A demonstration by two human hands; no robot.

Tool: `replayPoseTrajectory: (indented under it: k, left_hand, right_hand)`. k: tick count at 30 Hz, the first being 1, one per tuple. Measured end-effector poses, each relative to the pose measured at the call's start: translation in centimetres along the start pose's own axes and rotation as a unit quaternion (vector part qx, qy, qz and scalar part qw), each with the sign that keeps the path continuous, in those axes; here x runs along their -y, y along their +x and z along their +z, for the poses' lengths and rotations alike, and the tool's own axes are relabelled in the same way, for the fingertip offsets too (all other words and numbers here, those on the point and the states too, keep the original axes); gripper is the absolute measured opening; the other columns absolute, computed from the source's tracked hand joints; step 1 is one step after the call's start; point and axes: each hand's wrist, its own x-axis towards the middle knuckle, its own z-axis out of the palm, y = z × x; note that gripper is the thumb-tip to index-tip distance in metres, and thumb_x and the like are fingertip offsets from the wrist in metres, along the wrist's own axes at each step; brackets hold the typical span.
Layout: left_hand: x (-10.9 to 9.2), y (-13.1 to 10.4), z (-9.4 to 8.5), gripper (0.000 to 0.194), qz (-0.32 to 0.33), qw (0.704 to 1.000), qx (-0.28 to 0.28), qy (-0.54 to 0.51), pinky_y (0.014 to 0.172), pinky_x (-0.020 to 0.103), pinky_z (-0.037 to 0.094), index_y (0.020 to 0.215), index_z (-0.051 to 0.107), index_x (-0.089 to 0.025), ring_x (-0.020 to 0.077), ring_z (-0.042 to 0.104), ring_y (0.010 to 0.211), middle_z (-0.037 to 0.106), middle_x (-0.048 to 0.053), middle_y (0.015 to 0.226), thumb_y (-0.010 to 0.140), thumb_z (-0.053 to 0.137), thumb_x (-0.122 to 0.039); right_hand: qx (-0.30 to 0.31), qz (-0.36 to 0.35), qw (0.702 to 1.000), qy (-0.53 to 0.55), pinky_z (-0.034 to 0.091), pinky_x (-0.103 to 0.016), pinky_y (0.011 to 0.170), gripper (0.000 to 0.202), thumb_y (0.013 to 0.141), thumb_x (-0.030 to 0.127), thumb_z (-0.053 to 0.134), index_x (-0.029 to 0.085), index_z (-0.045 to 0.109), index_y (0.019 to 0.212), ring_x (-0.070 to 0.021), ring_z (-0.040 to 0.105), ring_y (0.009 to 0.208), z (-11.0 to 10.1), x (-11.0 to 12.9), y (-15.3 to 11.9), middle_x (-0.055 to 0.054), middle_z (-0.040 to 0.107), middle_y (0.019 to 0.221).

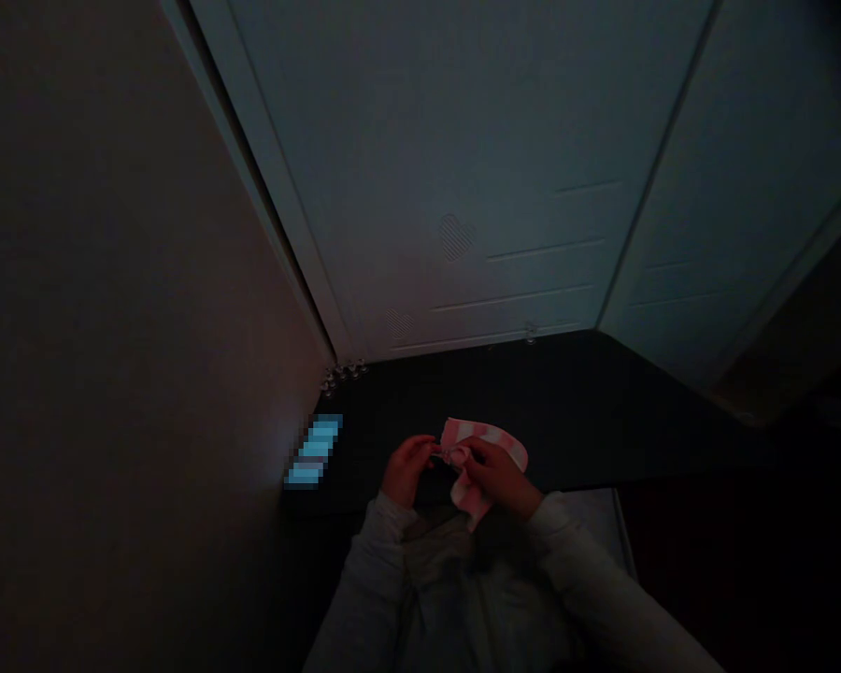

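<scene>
A pink-and-white checked piece of cloth (508,447) is held above the near side of a dark table (533,388). One part of it spreads out behind my hands and another hangs toward my lap. My right hand (494,472) is closed on the cloth, pinching a gathered fold near its middle. My left hand (407,467) has its fingertips pressed together at the left end of that gather, where a small pale bit shows. The dim light hides what exactly lies between the left fingertips.
A lit, blurred-out screen (313,452) lies at the table's left edge by the wall (147,327). Several small shiny pieces (343,372) sit in the back left corner, and another one (531,335) at the back edge. White panels (463,168) with heart patterns stand behind the table.
</scene>
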Motion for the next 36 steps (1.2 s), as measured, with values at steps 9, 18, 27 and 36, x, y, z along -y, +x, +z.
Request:
replayPoseTrajectory:
  k: [9, 18, 27, 36]
  left_hand:
    - [-0.11, -0.09, 0.13, 0.030, -0.005, 1.000, -0.008, -0.009, 0.059, 0.024, 0.039, 0.086, 0.057, -0.013, 0.0158, 0.055, 0.072, 0.062, 0.008, 0.079, 0.064, 0.059, -0.032]
    - [-0.04, -0.09, 0.05, 0.030, 0.002, 1.000, -0.002, 0.007, 0.059, 0.025, 0.039, 0.088, 0.056, -0.013, 0.0144, 0.055, 0.069, 0.062, 0.008, 0.081, 0.065, 0.057, -0.033]
    - [0.02, -0.03, -0.02, 0.030, 0.004, 1.000, -0.001, 0.013, 0.059, 0.025, 0.039, 0.088, 0.057, -0.014, 0.0147, 0.055, 0.069, 0.062, 0.007, 0.081, 0.065, 0.057, -0.033]
    - [0.01, -0.11, 0.01, 0.029, 0.011, 1.000, 0.006, 0.008, 0.061, 0.025, 0.039, 0.089, 0.057, -0.014, 0.0147, 0.055, 0.071, 0.062, 0.007, 0.080, 0.066, 0.056, -0.032]
  right_hand:
    - [0.000, 0.007, 1.000, 0.012, 0.038, -0.023, 0.056, 0.021, 0.074, 0.025, 0.040, 0.015, 0.057, 0.083, -0.0125, 0.051, 0.063, 0.14, -0.06, 0.13, -0.002, 0.059, 0.072]
    - [-0.006, 0.004, 1.000, -0.003, 0.040, -0.024, 0.059, 0.022, 0.075, 0.027, 0.040, 0.015, 0.057, 0.084, -0.0137, 0.052, 0.066, 0.09, -0.05, 0.07, -0.003, 0.059, 0.075]
    - [-0.009, -0.001, 1.000, -0.002, 0.039, -0.024, 0.059, 0.022, 0.074, 0.024, 0.041, 0.016, 0.057, 0.086, -0.0139, 0.053, 0.066, 0.04, -0.12, 0.04, -0.003, 0.060, 0.076]
    - [-0.004, -0.002, 1.000, 0.004, 0.038, -0.023, 0.058, 0.021, 0.075, 0.026, 0.041, 0.016, 0.057, 0.084, -0.0132, 0.052, 0.064, 0.02, 0.07, -0.03, -0.002, 0.059, 0.073]
